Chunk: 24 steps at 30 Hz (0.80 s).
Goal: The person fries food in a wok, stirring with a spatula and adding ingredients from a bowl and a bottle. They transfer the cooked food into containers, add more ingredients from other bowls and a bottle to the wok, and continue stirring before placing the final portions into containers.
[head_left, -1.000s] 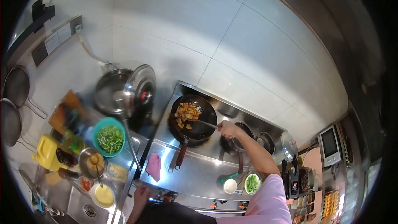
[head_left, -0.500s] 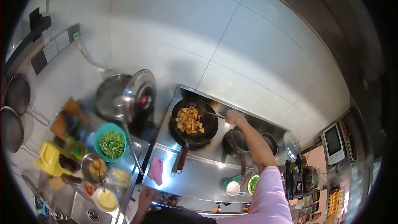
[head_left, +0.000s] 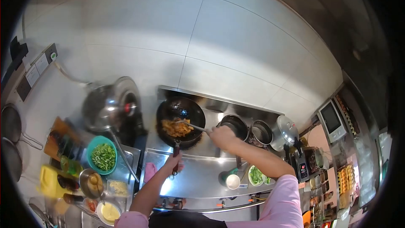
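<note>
Hands sit apart, the left hand (head_left: 171, 163) clamped on the handle (head_left: 176, 147) of a wok (head_left: 181, 104), the right hand (head_left: 222, 137) closed around a utensil (head_left: 195, 126) reaching into it. Browned food pieces (head_left: 178, 131) lie in the wok, seemingly well along in cooking, though blur hides how done they are. Farther left, chopped greens (head_left: 103, 156) sit bright green in a teal bowl (head_left: 90, 159), apart from the cooking.

Bright overhead light produces glare on the steel worktop (head_left: 198, 177). Fisheye distortion curves the outer field; corners are black. The lidded pot area is blurred.
</note>
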Tool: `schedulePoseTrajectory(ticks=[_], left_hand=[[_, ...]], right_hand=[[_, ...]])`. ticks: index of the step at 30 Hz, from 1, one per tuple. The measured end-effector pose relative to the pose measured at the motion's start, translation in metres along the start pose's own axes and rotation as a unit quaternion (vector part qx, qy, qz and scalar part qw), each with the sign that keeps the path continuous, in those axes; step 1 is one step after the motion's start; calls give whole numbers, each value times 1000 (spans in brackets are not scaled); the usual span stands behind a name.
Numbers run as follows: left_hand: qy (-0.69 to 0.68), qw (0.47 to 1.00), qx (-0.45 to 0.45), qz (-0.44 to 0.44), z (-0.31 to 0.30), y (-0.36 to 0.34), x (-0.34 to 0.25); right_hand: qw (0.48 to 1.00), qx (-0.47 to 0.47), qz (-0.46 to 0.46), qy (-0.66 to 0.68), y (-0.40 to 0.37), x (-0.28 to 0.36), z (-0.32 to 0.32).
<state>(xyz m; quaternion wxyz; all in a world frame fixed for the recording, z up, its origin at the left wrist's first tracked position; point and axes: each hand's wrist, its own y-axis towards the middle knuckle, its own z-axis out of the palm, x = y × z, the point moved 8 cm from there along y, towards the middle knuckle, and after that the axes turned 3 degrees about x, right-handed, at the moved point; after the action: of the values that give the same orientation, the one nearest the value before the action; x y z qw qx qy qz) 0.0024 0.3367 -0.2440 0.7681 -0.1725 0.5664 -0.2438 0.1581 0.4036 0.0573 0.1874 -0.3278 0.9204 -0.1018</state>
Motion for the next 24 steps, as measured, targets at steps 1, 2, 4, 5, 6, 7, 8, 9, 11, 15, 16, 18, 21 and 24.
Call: schedulePoseTrajectory(ticks=[1, 2, 4, 5, 6, 7, 8, 9, 11, 15, 16, 18, 21, 24], left_hand=[[-25, 998, 35, -40, 6, 3, 1], [-48, 993, 69, -80, 11, 5, 5], [-32, 996, 52, -61, 16, 8, -12], [-26, 996, 47, -67, 19, 1, -26], [-22, 996, 42, -71, 22, -7, -41], [-2, 997, 63, -42, 27, -15, -63], [31, 998, 51, -21, 29, -19, -76], [64, 997, 40, 2, 34, -22, -87], [112, 991, 43, 63, 26, -1, -62], [124, 991, -25, 38, 10, -80, -5], [107, 993, -25, 39, 17, -104, -24], [95, 995, 10, 38, 17, -80, -38], [68, 995, 55, 37, 22, -82, -78], [93, 994, 58, -8, 18, -102, -96]], right_hand=[[1000, 24, 15, 7, -19, -2, -22], [998, 48, 30, 14, -36, -4, -36], [998, 58, 27, 21, -63, -5, -53], [997, 67, 26, 28, -73, -2, -50], [997, 58, 40, 45, -74, -1, -41], [996, 48, 54, 61, -69, 2, -28], [994, 40, 68, 77, -62, 6, -11], [991, 69, 71, 89, -45, 12, 17], [985, 11, 66, 161, -35, 20, 47], [981, -58, 24, 181, -74, 35, 51], [981, -61, 19, 182, -75, 33, 44], [976, -12, 14, 218, -64, 60, 40], [964, 52, 47, 255, -43, 46, 32], [972, 75, 21, 222, -63, 36, 6]])
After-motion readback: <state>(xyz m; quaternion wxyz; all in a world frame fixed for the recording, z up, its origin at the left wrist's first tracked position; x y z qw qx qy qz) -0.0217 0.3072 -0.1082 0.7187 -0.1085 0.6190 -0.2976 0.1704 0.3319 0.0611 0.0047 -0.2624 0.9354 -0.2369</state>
